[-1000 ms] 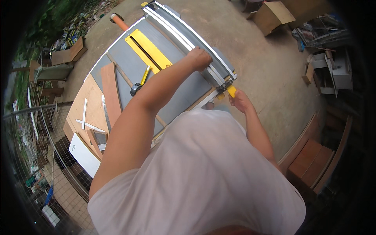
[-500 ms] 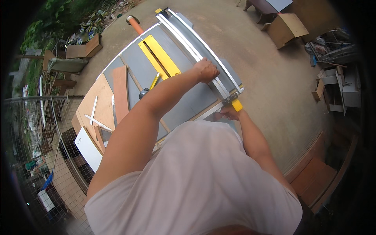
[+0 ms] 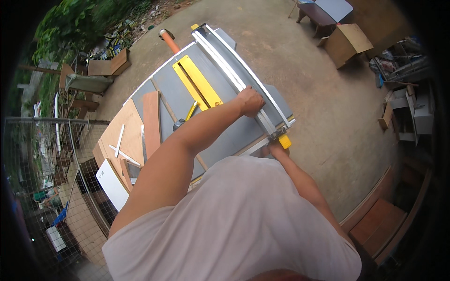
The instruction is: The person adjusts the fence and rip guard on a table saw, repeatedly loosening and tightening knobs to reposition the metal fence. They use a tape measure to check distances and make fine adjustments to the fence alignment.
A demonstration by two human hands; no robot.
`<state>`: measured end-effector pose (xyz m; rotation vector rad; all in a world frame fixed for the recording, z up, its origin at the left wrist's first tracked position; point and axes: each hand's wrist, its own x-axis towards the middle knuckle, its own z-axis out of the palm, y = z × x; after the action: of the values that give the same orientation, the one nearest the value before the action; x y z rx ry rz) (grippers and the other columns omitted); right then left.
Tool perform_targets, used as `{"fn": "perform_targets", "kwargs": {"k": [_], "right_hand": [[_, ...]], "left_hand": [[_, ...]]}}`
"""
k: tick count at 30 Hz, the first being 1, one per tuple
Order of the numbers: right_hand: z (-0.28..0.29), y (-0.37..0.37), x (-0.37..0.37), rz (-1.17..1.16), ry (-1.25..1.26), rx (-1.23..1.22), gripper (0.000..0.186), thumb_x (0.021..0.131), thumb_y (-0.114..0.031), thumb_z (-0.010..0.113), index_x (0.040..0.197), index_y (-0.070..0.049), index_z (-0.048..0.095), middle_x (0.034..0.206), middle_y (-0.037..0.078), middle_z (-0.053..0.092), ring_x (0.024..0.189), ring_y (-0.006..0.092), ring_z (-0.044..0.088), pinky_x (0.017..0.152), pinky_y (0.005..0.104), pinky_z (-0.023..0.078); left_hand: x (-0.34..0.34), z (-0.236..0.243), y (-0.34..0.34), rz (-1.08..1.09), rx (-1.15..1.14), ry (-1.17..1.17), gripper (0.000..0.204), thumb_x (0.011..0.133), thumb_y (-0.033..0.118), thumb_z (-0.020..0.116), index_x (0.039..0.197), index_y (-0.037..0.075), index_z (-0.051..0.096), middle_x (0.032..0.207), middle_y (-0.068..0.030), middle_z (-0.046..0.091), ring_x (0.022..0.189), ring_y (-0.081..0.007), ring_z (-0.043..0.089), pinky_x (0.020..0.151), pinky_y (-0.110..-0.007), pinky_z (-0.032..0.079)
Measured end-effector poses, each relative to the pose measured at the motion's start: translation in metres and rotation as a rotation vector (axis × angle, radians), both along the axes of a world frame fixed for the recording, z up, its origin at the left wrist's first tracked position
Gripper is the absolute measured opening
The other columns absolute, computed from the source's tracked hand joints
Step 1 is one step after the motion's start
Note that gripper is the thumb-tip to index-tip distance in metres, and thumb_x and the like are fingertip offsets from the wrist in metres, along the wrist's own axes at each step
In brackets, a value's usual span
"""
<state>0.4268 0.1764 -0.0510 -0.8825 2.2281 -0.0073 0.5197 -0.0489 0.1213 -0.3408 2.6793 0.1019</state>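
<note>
A table saw with a grey top (image 3: 225, 129) and a yellow throat plate (image 3: 189, 75) stands before me. My left hand (image 3: 251, 101) is closed over the silver rip fence (image 3: 227, 68), which runs along the saw's right side. At the fence's near end is a yellow lever (image 3: 284, 141). My right hand (image 3: 278, 151) is just below that lever, at the saw's front edge; its fingers are mostly hidden. On the saw top, left of the throat plate, lies a tape measure (image 3: 178, 124) with its yellow blade partly out. A reddish-brown board (image 3: 151, 122) lies farther left.
Thin white strips (image 3: 119, 140) and a plywood sheet (image 3: 123, 122) lie at the left. An orange pipe (image 3: 169, 42) sticks out beyond the saw's far edge. Wire fencing (image 3: 47, 159) borders the left side. At the right are a wooden box (image 3: 348, 42) and discarded furniture (image 3: 407, 110).
The whole scene sits slightly lower and farther right in view. My left hand stays on the fence. My right hand's fingers, partly visible before, are now mostly hidden below the lever.
</note>
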Motion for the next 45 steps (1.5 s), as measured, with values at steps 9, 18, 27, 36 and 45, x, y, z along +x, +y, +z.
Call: {"fn": "perform_targets", "kwargs": {"k": [9, 18, 27, 36, 45], "right_hand": [[-0.025, 0.013, -0.031, 0.068, -0.448, -0.143, 0.037, 0.079, -0.037, 0.066, 0.107, -0.014, 0.063, 0.099, 0.007, 0.067, 0.094, 0.0192, 0.062, 0.076, 0.0435, 0.047], [-0.029, 0.013, -0.037, -0.176, -0.752, -0.08, 0.024, 0.072, -0.023, 0.068, 0.09, -0.007, 0.066, 0.084, 0.008, 0.064, 0.077, 0.0228, 0.059, 0.071, 0.0366, 0.048], [-0.029, 0.009, -0.044, 0.11, -0.512, -0.162, 0.035, 0.07, -0.027, 0.07, 0.101, -0.011, 0.066, 0.1, 0.009, 0.068, 0.093, 0.0235, 0.063, 0.082, 0.0379, 0.048], [-0.022, 0.01, -0.031, 0.012, -0.636, -0.29, 0.034, 0.07, -0.022, 0.069, 0.103, -0.013, 0.067, 0.094, 0.009, 0.068, 0.09, 0.0238, 0.064, 0.088, 0.0385, 0.048], [0.029, 0.004, 0.011, -0.072, 0.123, -0.031, 0.044, 0.084, -0.047, 0.051, 0.116, -0.019, 0.063, 0.118, 0.009, 0.064, 0.11, 0.0278, 0.06, 0.094, 0.0437, 0.044]], "left_hand": [[0.002, 0.0, -0.001, -0.002, 0.044, 0.024, 0.017, 0.075, 0.018, 0.059, 0.088, 0.013, 0.069, 0.088, -0.0066, 0.067, 0.091, -0.0244, 0.063, 0.081, -0.037, 0.041], [0.005, 0.001, 0.001, -0.008, 0.02, -0.006, 0.02, 0.076, 0.019, 0.059, 0.093, 0.014, 0.069, 0.092, -0.0054, 0.065, 0.094, -0.0232, 0.062, 0.082, -0.037, 0.04], [0.014, -0.015, 0.001, 0.026, 0.008, 0.102, 0.018, 0.072, 0.016, 0.06, 0.086, 0.016, 0.071, 0.088, -0.0046, 0.068, 0.09, -0.0224, 0.064, 0.081, -0.037, 0.039], [0.006, -0.005, 0.002, 0.029, 0.0, -0.021, 0.019, 0.07, 0.014, 0.06, 0.084, 0.016, 0.072, 0.086, -0.0063, 0.07, 0.087, -0.0231, 0.065, 0.082, -0.038, 0.039], [0.031, -0.017, -0.001, -0.079, -0.048, 0.259, 0.013, 0.08, 0.017, 0.057, 0.09, 0.016, 0.065, 0.089, -0.003, 0.062, 0.092, -0.0239, 0.059, 0.081, -0.039, 0.04]]}}
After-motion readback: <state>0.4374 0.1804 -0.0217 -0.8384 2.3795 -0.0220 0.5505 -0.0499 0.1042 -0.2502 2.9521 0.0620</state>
